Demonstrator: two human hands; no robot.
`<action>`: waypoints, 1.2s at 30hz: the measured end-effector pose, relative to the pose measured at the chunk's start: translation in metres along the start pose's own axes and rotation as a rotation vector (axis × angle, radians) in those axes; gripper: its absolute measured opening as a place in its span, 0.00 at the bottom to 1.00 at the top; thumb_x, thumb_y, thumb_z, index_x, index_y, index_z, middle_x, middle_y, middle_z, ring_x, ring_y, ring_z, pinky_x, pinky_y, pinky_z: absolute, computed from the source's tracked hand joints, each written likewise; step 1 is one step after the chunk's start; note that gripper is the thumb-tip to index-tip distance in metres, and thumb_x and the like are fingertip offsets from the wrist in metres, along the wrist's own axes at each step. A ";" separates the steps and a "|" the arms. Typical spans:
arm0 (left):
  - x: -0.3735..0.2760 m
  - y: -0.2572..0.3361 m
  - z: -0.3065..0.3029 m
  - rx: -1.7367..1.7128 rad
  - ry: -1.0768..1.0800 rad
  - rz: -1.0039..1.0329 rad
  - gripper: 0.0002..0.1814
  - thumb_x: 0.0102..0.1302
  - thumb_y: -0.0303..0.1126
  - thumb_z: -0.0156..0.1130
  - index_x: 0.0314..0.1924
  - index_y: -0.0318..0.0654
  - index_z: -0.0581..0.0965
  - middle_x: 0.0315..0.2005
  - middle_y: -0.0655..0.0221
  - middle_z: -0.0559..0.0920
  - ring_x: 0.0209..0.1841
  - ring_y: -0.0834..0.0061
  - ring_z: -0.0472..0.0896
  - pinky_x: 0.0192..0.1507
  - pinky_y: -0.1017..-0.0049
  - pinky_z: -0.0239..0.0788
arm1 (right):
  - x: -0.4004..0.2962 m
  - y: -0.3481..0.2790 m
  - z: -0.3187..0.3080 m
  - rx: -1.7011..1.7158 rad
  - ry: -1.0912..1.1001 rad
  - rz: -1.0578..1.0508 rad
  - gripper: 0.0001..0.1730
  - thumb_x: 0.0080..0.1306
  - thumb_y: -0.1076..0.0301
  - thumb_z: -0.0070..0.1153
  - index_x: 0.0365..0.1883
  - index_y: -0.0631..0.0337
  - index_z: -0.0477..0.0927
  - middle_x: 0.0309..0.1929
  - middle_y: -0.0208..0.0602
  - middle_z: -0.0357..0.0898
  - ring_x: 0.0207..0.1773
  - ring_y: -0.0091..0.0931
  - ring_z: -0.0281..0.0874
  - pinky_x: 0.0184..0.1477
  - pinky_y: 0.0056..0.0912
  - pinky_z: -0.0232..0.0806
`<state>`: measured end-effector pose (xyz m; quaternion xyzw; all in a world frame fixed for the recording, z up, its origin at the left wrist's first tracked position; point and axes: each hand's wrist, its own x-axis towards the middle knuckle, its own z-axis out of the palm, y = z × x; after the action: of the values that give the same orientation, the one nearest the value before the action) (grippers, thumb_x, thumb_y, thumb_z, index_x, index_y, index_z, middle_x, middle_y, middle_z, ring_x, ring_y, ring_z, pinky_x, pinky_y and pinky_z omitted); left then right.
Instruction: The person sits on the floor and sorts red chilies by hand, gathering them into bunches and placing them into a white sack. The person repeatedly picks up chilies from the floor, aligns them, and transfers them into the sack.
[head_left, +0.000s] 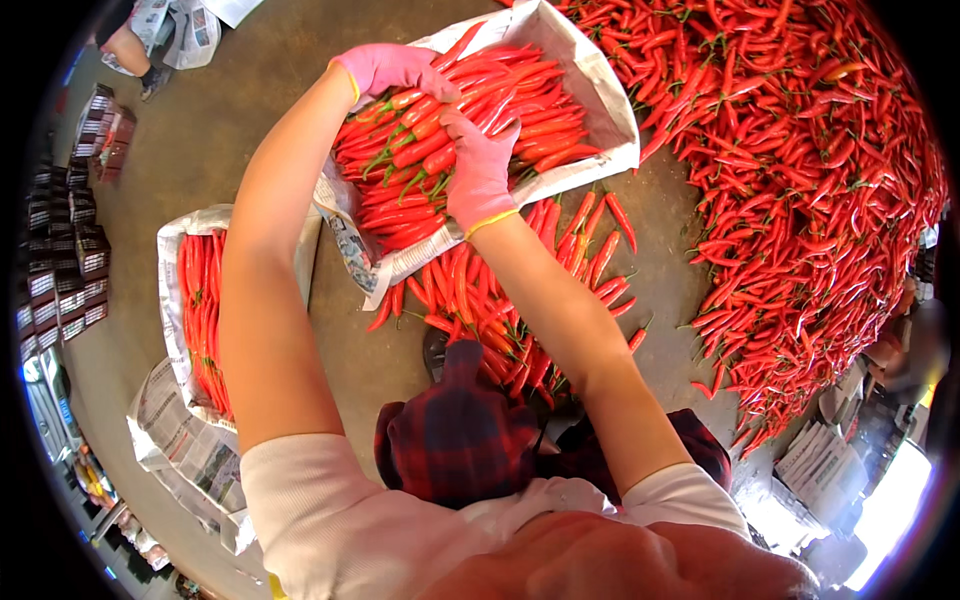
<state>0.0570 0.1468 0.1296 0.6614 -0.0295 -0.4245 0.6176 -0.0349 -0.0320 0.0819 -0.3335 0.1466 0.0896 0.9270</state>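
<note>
Red chili peppers (420, 142) lie in rows, mostly side by side, inside a box lined with newspaper (615, 105). My left hand (397, 69), in a pink glove with a yellow cuff, rests over the stem ends and upper edge of the peppers at the box's far left. Near the middle of the same box, my right hand (481, 169), gloved alike, presses on the peppers with thumb and fingers spread around some of them. Both palms are hidden, so a firm hold cannot be made out. Loose red peppers (465, 289) lie on the floor between the box and my legs.
A very large heap of red peppers (795, 195) covers the floor at right. Another paper-lined box (171, 300) with peppers stands at left, beside newspaper sheets (195, 442). Stacked dark crates (67, 255) line the far left. A person's leg (129, 51) shows at the upper left.
</note>
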 end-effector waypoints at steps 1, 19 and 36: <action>0.005 -0.007 -0.016 0.134 0.077 -0.059 0.30 0.63 0.37 0.71 0.62 0.35 0.74 0.45 0.72 0.86 0.42 0.82 0.82 0.45 0.75 0.77 | -0.003 0.007 0.007 0.021 0.052 0.031 0.62 0.52 0.88 0.64 0.79 0.51 0.40 0.46 0.37 0.74 0.42 0.25 0.76 0.49 0.33 0.74; -0.011 -0.131 0.086 -0.063 1.456 0.551 0.32 0.75 0.44 0.54 0.71 0.32 0.64 0.70 0.48 0.67 0.72 0.53 0.64 0.73 0.66 0.54 | -0.035 -0.071 -0.020 -0.179 -0.148 0.141 0.20 0.66 0.71 0.57 0.56 0.68 0.76 0.51 0.31 0.80 0.54 0.20 0.74 0.57 0.28 0.69; -0.029 -0.164 0.119 0.398 1.492 0.633 0.27 0.75 0.27 0.41 0.71 0.23 0.59 0.73 0.47 0.60 0.77 0.54 0.57 0.78 0.64 0.44 | 0.127 -0.059 0.008 -1.759 -1.177 -0.380 0.23 0.66 0.62 0.58 0.58 0.63 0.79 0.53 0.44 0.82 0.52 0.35 0.81 0.56 0.35 0.71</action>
<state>-0.1123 0.1081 0.0212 0.8263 0.1283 0.3317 0.4367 0.1016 -0.0630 0.0808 -0.8054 -0.4927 0.1647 0.2854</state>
